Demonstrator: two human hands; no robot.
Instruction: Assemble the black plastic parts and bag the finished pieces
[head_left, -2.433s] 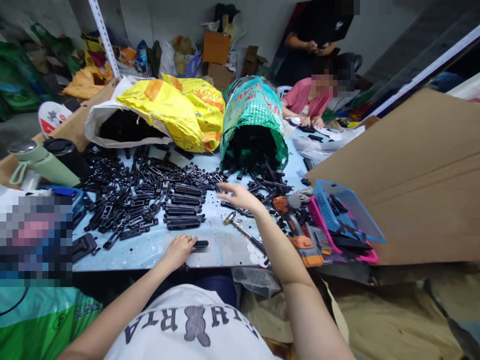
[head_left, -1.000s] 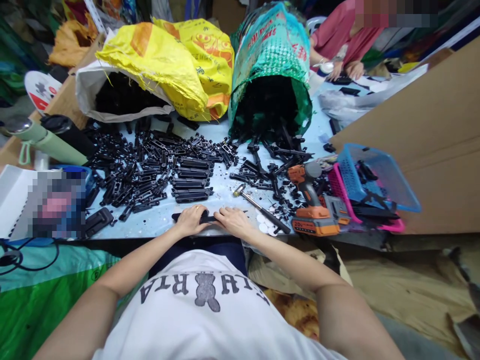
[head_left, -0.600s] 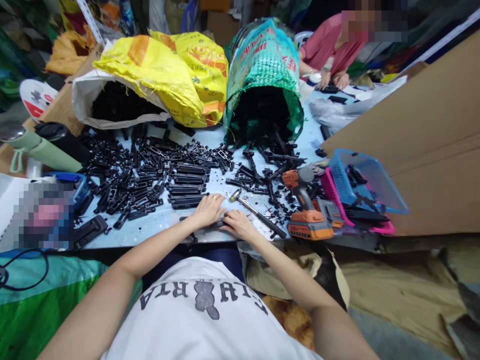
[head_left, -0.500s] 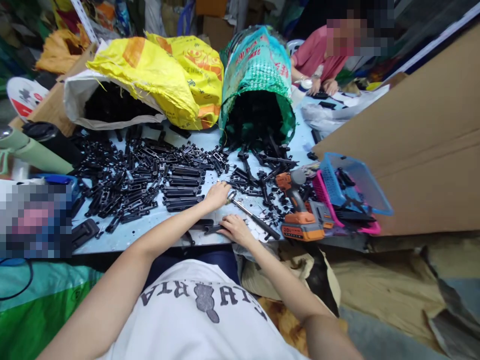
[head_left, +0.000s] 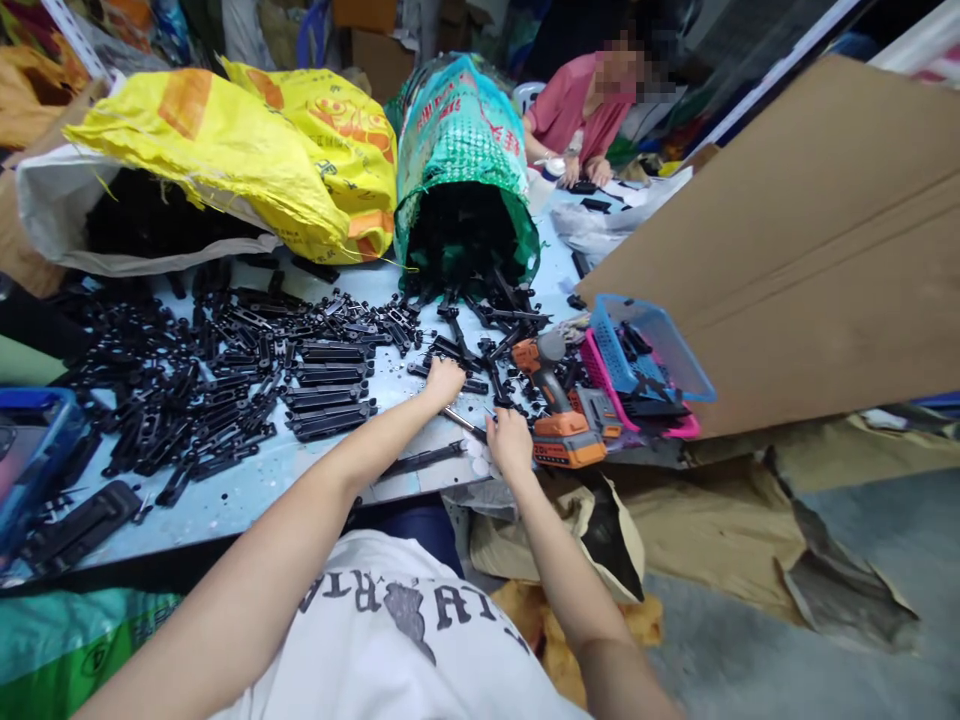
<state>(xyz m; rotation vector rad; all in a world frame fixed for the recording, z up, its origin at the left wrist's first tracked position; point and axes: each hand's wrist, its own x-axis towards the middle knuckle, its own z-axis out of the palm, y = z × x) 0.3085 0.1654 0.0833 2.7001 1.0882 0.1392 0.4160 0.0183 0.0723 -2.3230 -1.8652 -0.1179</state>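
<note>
My left hand reaches over the black parts near the middle of the table; its fingertips are hidden behind it. To its right and nearer me, my right hand has its fingers drawn together among small parts, and what they hold, if anything, is too small to name. Between the hands lies a metal-shafted tool, partly covered by my right hand. A long black part rests near the table's front edge. The orange cordless driver stands just right of my right hand. Left of my hands are stacked black parts.
A yellow sack and a green sack lie open at the back. Blue and pink baskets stand right, before a tall cardboard sheet. A person in pink sits beyond. A blue basket stands left.
The camera view has shifted, moving the table leftward in the picture. My right hand has moved right from the long black part towards the tool's handle. My left hand has moved off the tool's head.
</note>
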